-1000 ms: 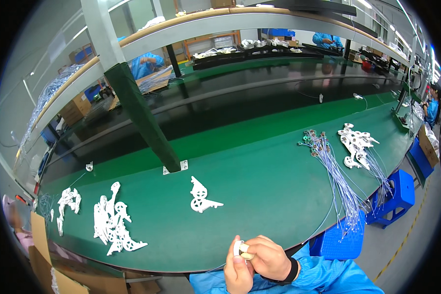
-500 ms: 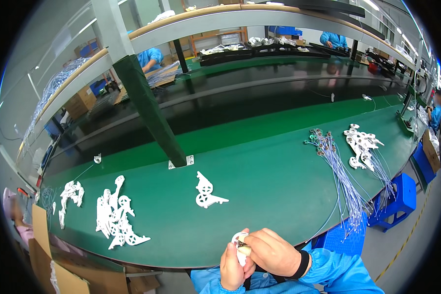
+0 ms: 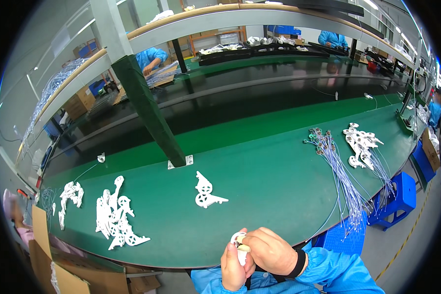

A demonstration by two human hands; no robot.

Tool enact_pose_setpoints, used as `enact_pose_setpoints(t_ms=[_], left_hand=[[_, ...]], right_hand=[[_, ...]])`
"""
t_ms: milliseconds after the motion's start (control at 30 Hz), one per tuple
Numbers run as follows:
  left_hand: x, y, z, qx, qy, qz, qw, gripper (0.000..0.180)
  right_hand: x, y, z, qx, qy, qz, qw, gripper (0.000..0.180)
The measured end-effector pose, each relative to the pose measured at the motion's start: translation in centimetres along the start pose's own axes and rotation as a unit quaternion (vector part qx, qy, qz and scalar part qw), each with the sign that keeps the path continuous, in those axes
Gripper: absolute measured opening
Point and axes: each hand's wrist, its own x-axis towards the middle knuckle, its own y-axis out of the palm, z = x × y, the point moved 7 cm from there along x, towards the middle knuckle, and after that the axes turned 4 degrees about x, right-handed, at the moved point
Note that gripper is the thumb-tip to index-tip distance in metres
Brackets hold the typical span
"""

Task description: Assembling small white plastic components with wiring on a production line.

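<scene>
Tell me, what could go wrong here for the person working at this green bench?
Both hands, left and right, hold a small white part over the bench edge; if the grip slips, it may fall to the floor. The blue wires trail over the edge near a blue stool, so a sleeve or leg could snag them and drag the bundle off.

An open brown cardboard box point(image 3: 59, 267) stands at lower left below the green table's point(image 3: 259, 196) edge.
</scene>
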Motion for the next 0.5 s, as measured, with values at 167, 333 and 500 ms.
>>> enact_pose_setpoints(t_ms=[167,333,500], left_hand=[[-0.3,0.3,0.2,0.012,0.033,-0.069,0.997,0.051],[0.0,-0.3,1.0,-0.021,0.063,-0.141,0.988,0.047],[-0.3,0.1,0.6,-0.061,0.068,-0.199,0.976,0.045]], right_hand=[[-0.3,0.4,-0.1,0.013,-0.014,0.002,1.000,0.035],[-0.4,0.5,-0.3,0.041,-0.008,0.004,0.999,0.033],[-0.1,-0.2,0.4,0.034,-0.029,-0.036,0.998,0.034]])
